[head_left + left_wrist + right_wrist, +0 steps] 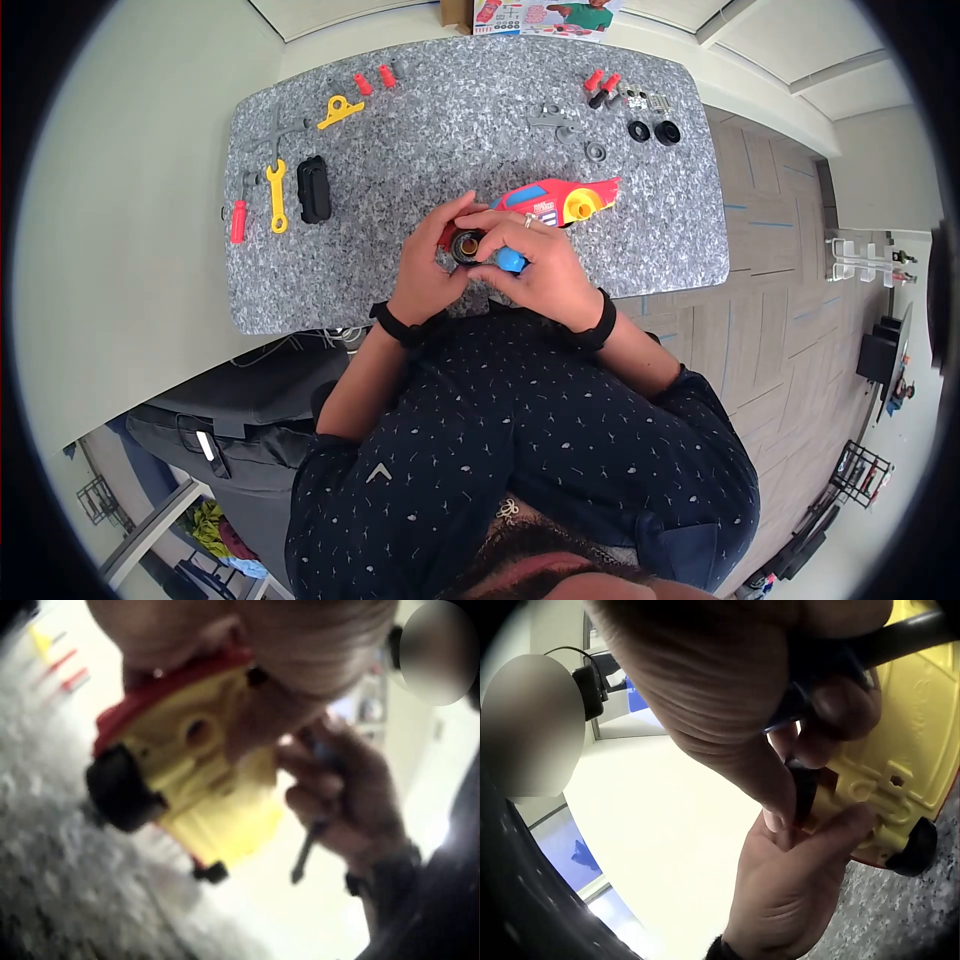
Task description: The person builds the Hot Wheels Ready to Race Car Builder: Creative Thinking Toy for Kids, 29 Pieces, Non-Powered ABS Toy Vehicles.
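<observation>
In the head view a red toy car [602,192] with a blue window and yellow hub is tipped up at the table's front. Its yellow underside [217,787] faces the left wrist camera. My left hand [424,262] grips the car at one end, its thumb lying along the underside in the right wrist view. My right hand [556,268] keeps a blue-handled screwdriver [511,260] in its grasp, the dark shaft jutting out. Thumb and fingers of that same hand are at a black wheel [804,791] on the car. Another black wheel [913,847] sits at the opposite corner.
Left on the speckled table [430,120] lie a yellow wrench [277,197], a black part [314,189], a red-handled tool [238,221] and a yellow piece [340,111]. At back right are black tyres [667,132], a grey part [552,122] and red pieces [611,83]. A picture box [545,18] stands behind.
</observation>
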### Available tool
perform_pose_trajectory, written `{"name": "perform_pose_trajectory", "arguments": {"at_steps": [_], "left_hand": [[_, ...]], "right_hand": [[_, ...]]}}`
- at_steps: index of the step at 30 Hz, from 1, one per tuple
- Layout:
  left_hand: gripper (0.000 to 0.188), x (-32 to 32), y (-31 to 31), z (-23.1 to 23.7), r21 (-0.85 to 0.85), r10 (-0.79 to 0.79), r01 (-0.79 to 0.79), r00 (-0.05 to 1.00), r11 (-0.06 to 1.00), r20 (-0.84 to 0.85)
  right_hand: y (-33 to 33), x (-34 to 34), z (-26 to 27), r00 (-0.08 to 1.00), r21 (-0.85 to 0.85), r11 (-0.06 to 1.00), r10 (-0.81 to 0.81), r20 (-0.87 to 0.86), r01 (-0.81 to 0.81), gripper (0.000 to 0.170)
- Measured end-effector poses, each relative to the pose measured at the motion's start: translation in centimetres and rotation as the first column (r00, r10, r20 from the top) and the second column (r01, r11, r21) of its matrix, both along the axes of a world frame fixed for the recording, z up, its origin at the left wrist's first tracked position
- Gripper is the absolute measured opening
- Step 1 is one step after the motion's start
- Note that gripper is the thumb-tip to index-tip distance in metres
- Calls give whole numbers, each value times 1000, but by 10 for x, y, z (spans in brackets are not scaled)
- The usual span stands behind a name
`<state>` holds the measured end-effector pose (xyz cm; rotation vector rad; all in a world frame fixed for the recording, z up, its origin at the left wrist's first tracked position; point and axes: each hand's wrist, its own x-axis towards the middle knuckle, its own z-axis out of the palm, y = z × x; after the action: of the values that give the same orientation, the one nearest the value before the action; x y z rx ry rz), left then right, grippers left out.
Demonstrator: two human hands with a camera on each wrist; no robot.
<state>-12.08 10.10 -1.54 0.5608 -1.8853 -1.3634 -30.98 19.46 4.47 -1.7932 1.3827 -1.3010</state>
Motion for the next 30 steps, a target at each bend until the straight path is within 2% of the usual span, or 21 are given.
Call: {"name": "perform_pose_trajectory", "arguments": {"at_steps": [2, 6, 9, 11, 13, 16, 19, 23, 24, 27, 30], "left_hand": [[84, 1, -1, -2, -9, -9, 10, 1000, 1000, 12], [79, 4, 0, 0, -45, 14, -11, 998, 999, 68], [72, 3, 0, 0, -111, 34, -26, 997, 994, 68], [66, 5, -1, 6, -175, 19, 1, 994, 985, 110], [64, 5, 0, 11, -203, 23, 1, 993, 979, 116], [62, 4, 0, 11, -221, 25, 0, 994, 975, 109], [62, 4, 1, 12, -216, 27, -3, 994, 976, 108], [63, 6, 2, 16, -190, 35, -9, 991, 982, 132], [63, 6, 2, 17, -192, 32, -6, 991, 981, 133], [64, 7, 1, 18, -188, 21, 4, 991, 982, 132], [64, 7, 3, 25, -167, 4, 18, 992, 986, 128]], "right_hand": [[1, 0, 1, 1000, -3, 1000, -7, -3, 7, 33], [5, -13, 23, 999, -41, 998, -37, 27, 38, 31], [11, -58, 40, 970, -30, 970, -242, -9, 241, 29], [14, -99, 41, 883, 27, 883, -467, -47, 469, 29], [12, -142, 38, 759, 205, 737, -583, -290, 644, 36], [-4, -200, -12, 787, 32, 837, -499, -363, 546, 44], [-22, -200, -27, 796, 181, 845, -373, -476, 504, 50], [-42, -202, -53, 849, 112, 945, -218, -481, 306, 51], [-42, -203, -55, 834, 174, 926, -205, -512, 335, 49], [-43, -204, -56, 814, 224, 892, -223, -536, 392, 41], [-35, -209, -68, 785, 85, 895, -335, -521, 439, 36]]}}
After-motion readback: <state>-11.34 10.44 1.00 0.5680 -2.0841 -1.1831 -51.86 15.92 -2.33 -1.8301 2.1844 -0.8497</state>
